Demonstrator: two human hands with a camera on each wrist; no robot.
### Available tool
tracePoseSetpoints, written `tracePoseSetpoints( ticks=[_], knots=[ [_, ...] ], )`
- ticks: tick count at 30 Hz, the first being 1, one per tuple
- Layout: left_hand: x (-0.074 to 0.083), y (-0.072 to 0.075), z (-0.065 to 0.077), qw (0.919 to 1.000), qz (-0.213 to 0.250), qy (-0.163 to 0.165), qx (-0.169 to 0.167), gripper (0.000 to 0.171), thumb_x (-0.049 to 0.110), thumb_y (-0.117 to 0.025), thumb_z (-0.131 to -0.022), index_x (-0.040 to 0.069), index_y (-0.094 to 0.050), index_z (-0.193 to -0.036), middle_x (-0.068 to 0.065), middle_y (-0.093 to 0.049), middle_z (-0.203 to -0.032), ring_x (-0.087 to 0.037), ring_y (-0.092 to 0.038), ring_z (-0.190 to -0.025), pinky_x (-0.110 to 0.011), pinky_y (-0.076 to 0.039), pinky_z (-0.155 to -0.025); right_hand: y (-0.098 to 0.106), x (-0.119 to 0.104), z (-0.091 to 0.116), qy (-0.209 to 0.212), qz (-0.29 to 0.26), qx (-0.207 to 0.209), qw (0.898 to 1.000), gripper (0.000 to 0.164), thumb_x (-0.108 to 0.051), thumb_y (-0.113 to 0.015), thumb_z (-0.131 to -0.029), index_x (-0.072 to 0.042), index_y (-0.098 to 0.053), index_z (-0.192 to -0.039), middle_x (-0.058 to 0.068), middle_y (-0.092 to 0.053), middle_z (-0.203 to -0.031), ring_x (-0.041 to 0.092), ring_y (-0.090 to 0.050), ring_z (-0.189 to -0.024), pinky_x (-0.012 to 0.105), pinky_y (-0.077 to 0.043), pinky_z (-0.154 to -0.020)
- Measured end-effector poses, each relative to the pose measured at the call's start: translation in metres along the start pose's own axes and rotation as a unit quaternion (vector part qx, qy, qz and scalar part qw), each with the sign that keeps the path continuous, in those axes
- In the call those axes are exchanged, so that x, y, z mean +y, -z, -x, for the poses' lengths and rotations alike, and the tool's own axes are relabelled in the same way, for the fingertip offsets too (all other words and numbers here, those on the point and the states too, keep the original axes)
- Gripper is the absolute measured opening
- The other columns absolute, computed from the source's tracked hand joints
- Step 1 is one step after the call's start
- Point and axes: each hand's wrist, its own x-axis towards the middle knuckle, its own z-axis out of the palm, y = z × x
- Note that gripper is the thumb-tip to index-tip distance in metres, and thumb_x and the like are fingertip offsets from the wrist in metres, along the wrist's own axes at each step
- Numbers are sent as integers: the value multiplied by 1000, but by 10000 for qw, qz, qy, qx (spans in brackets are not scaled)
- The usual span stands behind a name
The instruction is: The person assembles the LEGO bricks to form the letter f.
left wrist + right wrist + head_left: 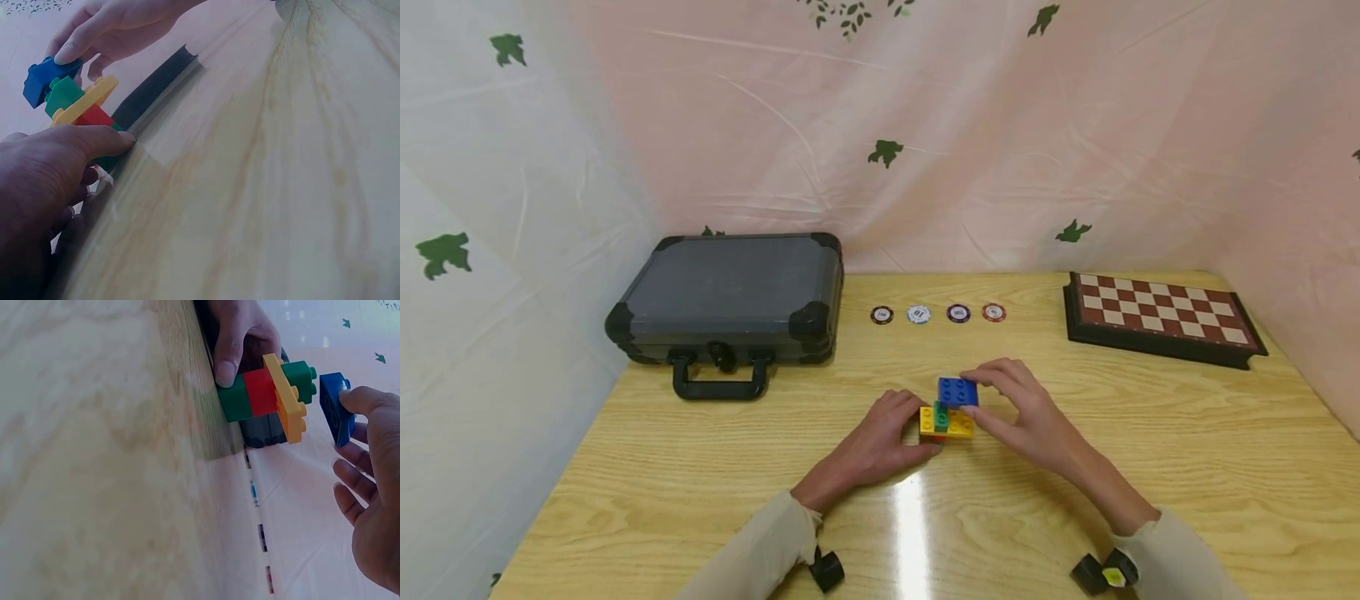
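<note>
A small stack of toy building bricks stands on the table: a green brick (pixel 234 399) at the bottom, a red brick (pixel 259 392) on it, a flat yellow brick (pixel 285 400) across that, and another green brick (pixel 301 380) on top. My left hand (pixel 880 442) grips the stack low down, its thumb against the bottom green brick. Pinched between thumb and fingers of my right hand (pixel 1033 412) is a blue brick (pixel 958 392). It hovers just above the upper green brick, with a gap showing in the right wrist view.
A dark grey case (pixel 722 292) with a black handle stands at the back left. Several poker chips (pixel 958 313) lie in a row at the back middle. A folded chessboard (pixel 1161 312) sits at the back right, before a leaf-patterned cloth (pixel 925 108).
</note>
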Motion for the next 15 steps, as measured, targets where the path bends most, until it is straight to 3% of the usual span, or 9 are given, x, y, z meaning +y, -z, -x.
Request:
tracePoseSetpoints(
  ticks=[10,15],
  knots=[
    [0,-1,0,10000,7,78,-39,39,32,-79,-93,10,-66,-122,-1,-62,-119,-18,-53,-111,-38,-45,-98,-1,-2,1,295,-162,64,9994,48,6,-80,-83,-4,-68,-128,5,-62,-123,22,-53,-112,17,-41,-98],
    [0,0,0,10000,15,59,-20,39,32,-79,-93,10,-65,-122,-1,-62,-118,-18,-52,-111,-38,-45,-98,-1,-3,3,194,-136,-40,9997,47,4,-82,-83,-4,-68,-127,3,-62,-124,20,-53,-113,17,-42,-98]
  ],
)
